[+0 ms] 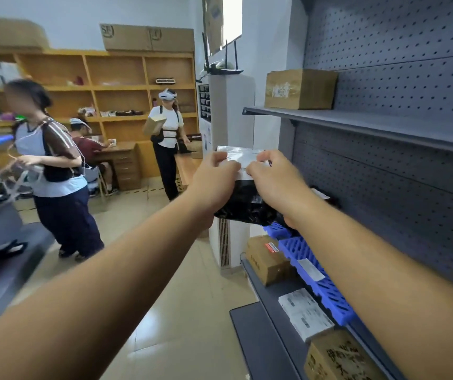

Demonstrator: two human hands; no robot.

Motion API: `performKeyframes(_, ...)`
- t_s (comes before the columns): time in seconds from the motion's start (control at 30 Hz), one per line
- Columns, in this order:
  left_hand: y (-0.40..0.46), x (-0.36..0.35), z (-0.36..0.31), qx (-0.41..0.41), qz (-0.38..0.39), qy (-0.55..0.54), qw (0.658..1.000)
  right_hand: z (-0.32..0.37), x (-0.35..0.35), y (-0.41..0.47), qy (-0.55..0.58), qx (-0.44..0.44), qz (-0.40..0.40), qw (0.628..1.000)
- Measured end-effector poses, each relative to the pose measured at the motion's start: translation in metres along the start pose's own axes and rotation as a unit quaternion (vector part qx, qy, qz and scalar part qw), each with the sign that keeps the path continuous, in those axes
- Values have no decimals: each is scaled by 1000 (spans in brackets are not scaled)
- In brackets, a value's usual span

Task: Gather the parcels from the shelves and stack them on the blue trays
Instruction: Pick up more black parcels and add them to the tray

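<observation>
Both my arms reach forward toward a black plastic mailer parcel (247,204) with a white label on top. My left hand (214,176) grips its left edge and my right hand (277,179) grips its right edge, fingers curled over the label. The parcel is held up in the air above the far end of a blue slatted tray (321,281) that lies on the lower grey shelf. On that shelf near the tray sit a brown box (266,259), a white-labelled parcel (305,314) and another brown box (340,357).
A cardboard box (299,89) sits on the upper grey shelf (384,124) against the pegboard. A white cabinet (231,111) stands at the shelf's end. A person (52,171) stands at left, another (166,138) carries a box further back, a third (88,144) sits at a desk.
</observation>
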State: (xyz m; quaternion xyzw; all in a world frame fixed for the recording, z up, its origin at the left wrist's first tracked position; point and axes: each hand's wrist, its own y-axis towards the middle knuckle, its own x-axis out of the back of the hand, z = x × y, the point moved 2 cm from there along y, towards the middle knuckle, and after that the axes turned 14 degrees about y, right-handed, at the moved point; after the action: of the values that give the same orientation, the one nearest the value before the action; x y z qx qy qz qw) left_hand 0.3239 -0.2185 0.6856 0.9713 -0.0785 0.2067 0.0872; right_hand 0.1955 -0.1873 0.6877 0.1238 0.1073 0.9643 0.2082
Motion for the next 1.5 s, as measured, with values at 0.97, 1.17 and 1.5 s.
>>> performKeyframes(0.97,214,43,123,53,5,-12,999,-85,-153,179,-3,-58,32,998)
performKeyframes(1.17,259,24,128,47,33,-12,998,-100,-148,220,-16,-68,3,998)
performKeyframes(1.5,328,-42,111,47,57,-7,997,-138,-106,293,-5,-81,-19,997)
